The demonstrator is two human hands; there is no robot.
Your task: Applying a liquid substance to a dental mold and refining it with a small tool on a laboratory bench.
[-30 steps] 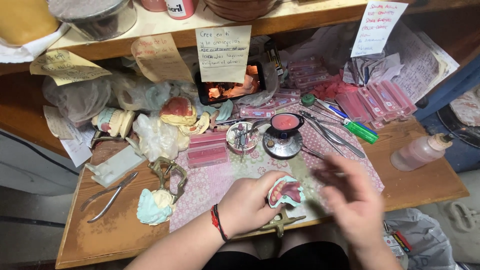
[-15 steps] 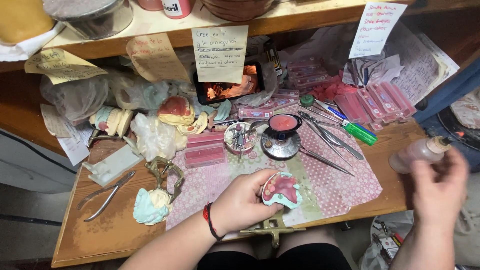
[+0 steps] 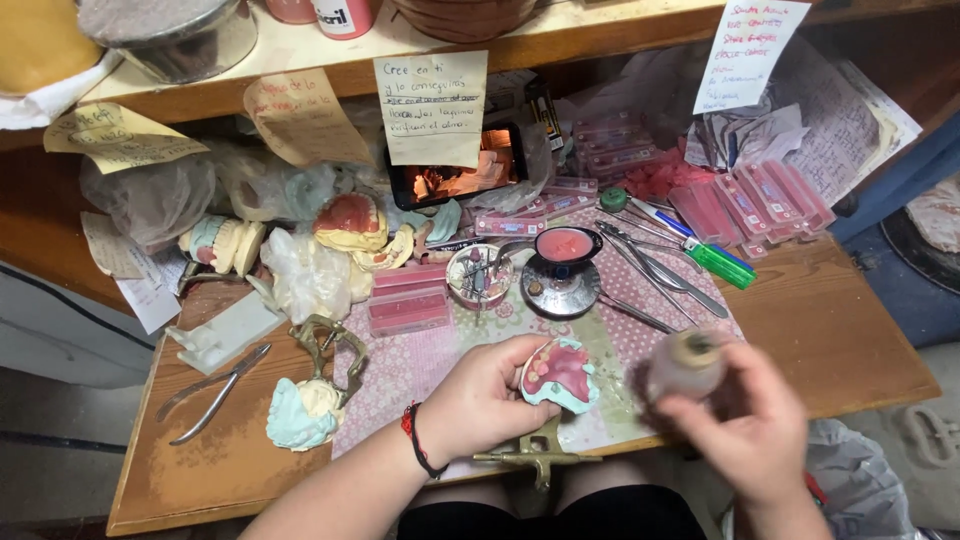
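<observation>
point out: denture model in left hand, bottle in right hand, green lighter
denture model [image 3: 560,372], head view, on its pink wax centre.
bottle [image 3: 686,362], head view, on its blurred pale body near the top.
green lighter [image 3: 722,265], head view, mid-body.

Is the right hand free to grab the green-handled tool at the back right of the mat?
Probably not as things stand: the right hand is closed around a small bottle. The path to the green-handled tool looks open, but the bottle would need setting down first.
</observation>
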